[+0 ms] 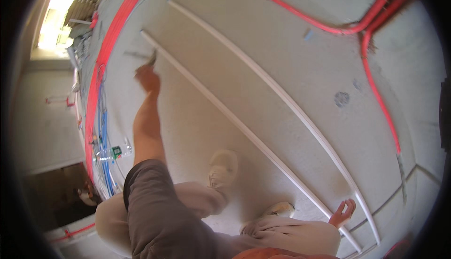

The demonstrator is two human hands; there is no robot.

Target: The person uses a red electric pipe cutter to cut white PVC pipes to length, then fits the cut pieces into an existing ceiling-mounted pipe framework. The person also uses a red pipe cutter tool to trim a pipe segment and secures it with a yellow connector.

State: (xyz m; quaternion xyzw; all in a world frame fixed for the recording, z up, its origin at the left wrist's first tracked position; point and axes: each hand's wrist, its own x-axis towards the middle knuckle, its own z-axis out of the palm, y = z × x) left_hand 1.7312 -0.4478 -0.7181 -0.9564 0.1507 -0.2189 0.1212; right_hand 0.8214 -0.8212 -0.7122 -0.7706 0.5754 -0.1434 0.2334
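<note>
My left hand (148, 78) reaches far out to the upper left, closed around a dark metal hand tool (152, 58). A thin grey bar shows beside the tool, but blur hides its exact kind. The tool is close to the far end of a long white pipe (225, 110); I cannot tell whether they touch. A second long white pipe (282, 92) lies to the right, apart from the first. My right hand (343, 213) is low at the right, by the near ends of both pipes. Its fingers are loosely bent and apart, with nothing visible in them.
Red conduits (112, 38) run along the left, with blue pipes (104, 139) and a plastic bottle (117, 152) near them. A branching red conduit (369, 71) crosses the right side. My shoes (223, 167) stand on the grey floor beside the nearer pipe.
</note>
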